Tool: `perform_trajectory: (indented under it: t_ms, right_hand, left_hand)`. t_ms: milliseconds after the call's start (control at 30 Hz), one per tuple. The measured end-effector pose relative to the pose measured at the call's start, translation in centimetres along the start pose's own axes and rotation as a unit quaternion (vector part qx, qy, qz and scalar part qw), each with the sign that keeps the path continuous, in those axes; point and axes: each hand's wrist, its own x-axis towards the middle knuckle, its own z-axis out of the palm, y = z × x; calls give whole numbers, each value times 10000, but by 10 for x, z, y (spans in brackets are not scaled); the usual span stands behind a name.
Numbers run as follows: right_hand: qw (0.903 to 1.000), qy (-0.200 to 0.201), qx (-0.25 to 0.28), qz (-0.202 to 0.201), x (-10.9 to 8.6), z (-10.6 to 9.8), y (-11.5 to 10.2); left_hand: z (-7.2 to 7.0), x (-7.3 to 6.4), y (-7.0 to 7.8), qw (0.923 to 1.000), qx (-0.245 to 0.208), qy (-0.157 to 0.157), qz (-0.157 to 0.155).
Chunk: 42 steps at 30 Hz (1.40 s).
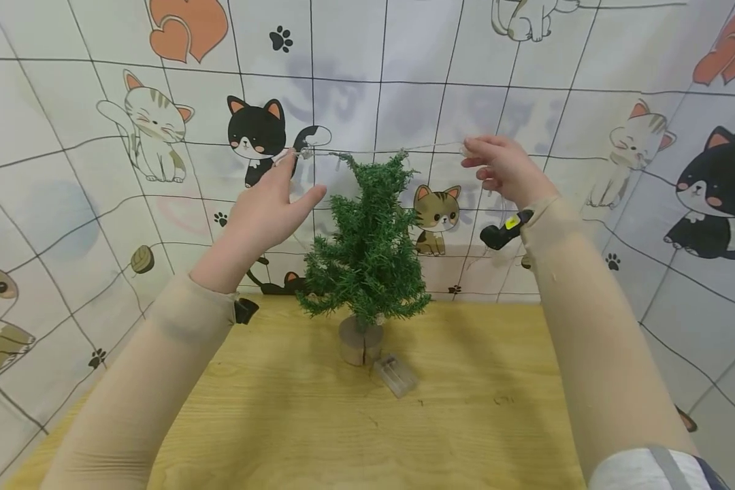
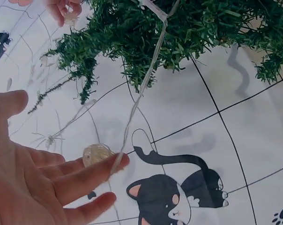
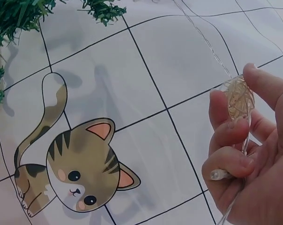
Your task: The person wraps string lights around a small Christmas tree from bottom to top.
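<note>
A small green artificial Christmas tree (image 1: 370, 238) stands on a round wooden base (image 1: 360, 344). Behind and above its top runs a thin clear string of lights (image 2: 137, 99), stretched between the hands. My right hand (image 1: 503, 167) is to the right of the treetop, pinching a pale woven ball (image 3: 240, 98) on the string between thumb and fingers. A small clear bulb (image 3: 220, 174) pokes out by its lower fingers. To the left of the tree, my left hand (image 1: 265, 207) has its fingers extended, with the wire passing over them and another woven ball (image 2: 97, 155) behind them.
A clear battery box (image 1: 396, 376) lies on the wooden table (image 1: 269, 408) just in front of the tree base. Close behind the tree hangs a white cloth (image 1: 349, 54) printed with cats and grid lines. A black wrist camera (image 1: 503, 231) hangs beneath the right wrist.
</note>
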Motion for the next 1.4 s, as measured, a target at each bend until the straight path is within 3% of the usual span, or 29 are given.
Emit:
perform_trajectory:
  t_ms: [167, 367, 600, 767, 867, 1033, 1133, 1400]
  right_hand:
    - [9990, -347, 35, -263, 0, 3, -10]
    - [9947, -661, 356, -701, 4, 13, -24]
    - [9912, -558, 234, -1174, 4, 33, -38]
    - [9876, -459, -171, -1490, 4, 43, -49]
    - [9855, -186, -573, -1586, 8, 45, -50]
    - [9730, 426, -1724, -1473, 23, 45, -36]
    - [9656, 554, -2171, -1320, 31, 44, -20]
    - [9617, 459, -2541, -923, 27, 24, 12]
  left_hand:
    - [-2, -6, -15, 9992, 232, 132, -293]
    - [2, -5, -44, 9978, -168, -115, -633]
    - [17, 2, -65, 9953, -416, -338, -809]
    - [27, 11, -74, 9905, -977, -206, -945]
    - [36, 19, -76, 9865, -1310, -104, -982]
    - [55, 28, -84, 9843, -1422, -271, -1014]
    - [65, 32, -90, 9829, -1377, -534, -1098]
    - [83, 44, -92, 9824, -1210, -985, -1023]
